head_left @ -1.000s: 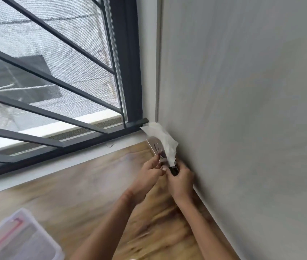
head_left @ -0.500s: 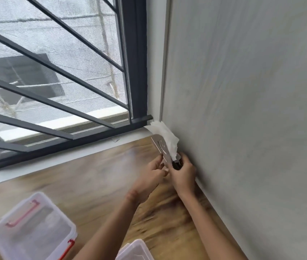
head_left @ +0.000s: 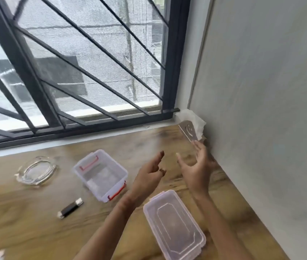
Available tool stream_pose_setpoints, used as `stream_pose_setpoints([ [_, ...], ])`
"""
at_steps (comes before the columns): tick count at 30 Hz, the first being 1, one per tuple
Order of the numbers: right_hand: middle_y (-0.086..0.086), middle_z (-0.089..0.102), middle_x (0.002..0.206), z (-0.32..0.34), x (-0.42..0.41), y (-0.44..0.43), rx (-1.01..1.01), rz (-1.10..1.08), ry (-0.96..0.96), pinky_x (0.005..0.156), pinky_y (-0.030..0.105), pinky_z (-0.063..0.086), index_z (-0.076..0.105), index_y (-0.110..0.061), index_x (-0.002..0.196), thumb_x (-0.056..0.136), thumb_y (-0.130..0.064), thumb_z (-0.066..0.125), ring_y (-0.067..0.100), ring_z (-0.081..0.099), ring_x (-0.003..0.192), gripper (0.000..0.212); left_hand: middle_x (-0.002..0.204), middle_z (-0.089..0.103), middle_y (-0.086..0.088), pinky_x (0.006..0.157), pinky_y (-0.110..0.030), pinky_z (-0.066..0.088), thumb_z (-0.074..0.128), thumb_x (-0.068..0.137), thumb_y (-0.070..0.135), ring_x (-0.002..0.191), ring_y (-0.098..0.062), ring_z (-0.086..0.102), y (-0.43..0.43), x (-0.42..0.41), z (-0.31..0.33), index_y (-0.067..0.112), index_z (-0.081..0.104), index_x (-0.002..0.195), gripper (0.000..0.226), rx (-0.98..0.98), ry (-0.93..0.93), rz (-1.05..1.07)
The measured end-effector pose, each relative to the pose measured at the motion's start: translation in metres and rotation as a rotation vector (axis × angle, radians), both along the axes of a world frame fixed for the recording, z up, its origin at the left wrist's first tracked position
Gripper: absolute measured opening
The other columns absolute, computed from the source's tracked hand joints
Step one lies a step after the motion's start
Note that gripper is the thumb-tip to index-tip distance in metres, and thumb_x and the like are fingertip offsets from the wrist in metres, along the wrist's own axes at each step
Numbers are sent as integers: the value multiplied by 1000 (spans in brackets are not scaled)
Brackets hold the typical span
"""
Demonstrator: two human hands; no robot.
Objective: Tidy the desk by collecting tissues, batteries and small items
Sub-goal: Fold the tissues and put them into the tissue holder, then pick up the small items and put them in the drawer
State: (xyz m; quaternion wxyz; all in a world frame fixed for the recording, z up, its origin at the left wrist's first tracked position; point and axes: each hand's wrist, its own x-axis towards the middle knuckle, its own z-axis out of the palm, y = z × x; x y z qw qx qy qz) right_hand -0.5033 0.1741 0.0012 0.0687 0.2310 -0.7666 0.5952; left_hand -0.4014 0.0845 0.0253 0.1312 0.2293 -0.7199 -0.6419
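Sitting in the far corner where the wall [head_left: 261, 128] met the window frame [head_left: 169, 113], the tissue [head_left: 193, 118] lay bunched behind a metal holder [head_left: 188, 130]. The holder was a flat plate with a smiling face cut in it. Both lay just beyond the right hand's [head_left: 195, 169] fingers [head_left: 198, 148], up and away toward the corner. The plate's long axis ran slantwise from the corner down to those fingertips. Its near end was just beside them, though whether it touched them could not be told.

The right hand was spread wide and held nothing, palm turned inward. The left hand [head_left: 148, 175] hovered beside it, farther from the corner, two fingers [head_left: 159, 156] out, the rest loosely curled, also holding nothing. The right hand was plainly the nearer, so a short reach forward along the wall would likely serve for the tissue.

On the near side of the fingers, on the worktop [head_left: 36, 231], an open clear box [head_left: 100, 173] sat left of the left hand. Its lid [head_left: 175, 228] lay below both wrists. Farther left lay a black stick [head_left: 70, 208] and a glass ashtray [head_left: 36, 171], well apart from either hand and seemingly not yet collected.
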Motion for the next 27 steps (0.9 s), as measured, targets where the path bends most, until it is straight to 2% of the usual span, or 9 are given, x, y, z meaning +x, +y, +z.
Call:
stream_pose_setpoints([
  [3,0,55,123,4,54,-6,-8,42,5,98,21,38,49,-10,124,77,-13,74,11,51,116,53,142,38,9,110,-21,29,47,93,1,128,1,35,-5,64,2,13,35,141,51,-48,29,58],
  [6,0,59,114,3,111,-15,-26,74,20,96,23,42,54,-6,117,76,-7,73,11,55,108,45,136,45,9,104,-17,36,49,92,2,122,-2,45,-11,127,3,12,41,138,47,-28,63,162],
  [8,0,60,108,2,153,-21,-25,117,20,90,11,41,55,-5,113,76,-4,73,10,56,101,42,125,51,9,96,-16,40,49,91,-1,110,0,50,-15,171,1,11,44,135,46,0,77,228],
  [10,-5,61,104,-4,191,-25,-13,159,-3,84,3,40,57,-9,112,78,-9,72,6,57,96,37,117,55,9,95,-20,39,49,90,-4,102,3,51,-17,212,-4,11,47,133,45,-4,78,279],
  [12,-6,64,103,-12,226,-29,3,214,-32,87,13,46,58,-12,110,81,-11,70,6,60,96,31,125,56,8,102,-22,39,49,90,-6,112,6,51,-19,252,-12,13,50,130,45,14,84,335],
  [14,-4,64,102,-22,258,-32,64,267,-43,88,23,48,60,-13,108,81,-8,68,10,61,96,29,127,56,8,102,-20,40,48,89,-6,116,7,49,-18,288,-19,20,52,126,45,32,72,402],
  [19,-5,60,103,-36,311,-38,256,390,-102,84,21,44,61,-13,109,84,-13,66,10,56,96,25,123,59,3,85,-3,43,50,90,-1,116,-5,53,-18,352,-35,15,54,126,39,81,43,542],
  [23,3,69,98,-38,323,-42,430,490,2,80,26,52,67,-10,102,84,-15,66,12,61,86,18,116,63,9,88,-10,46,50,91,3,111,-2,56,-15,377,-39,24,56,118,35,117,61,606],
  [27,-3,63,82,-40,331,-30,687,630,63,69,21,52,65,-15,89,77,-37,72,6,57,73,25,115,65,8,96,-21,44,49,92,4,111,-4,57,-10,385,-45,25,60,113,32,150,41,651],
])
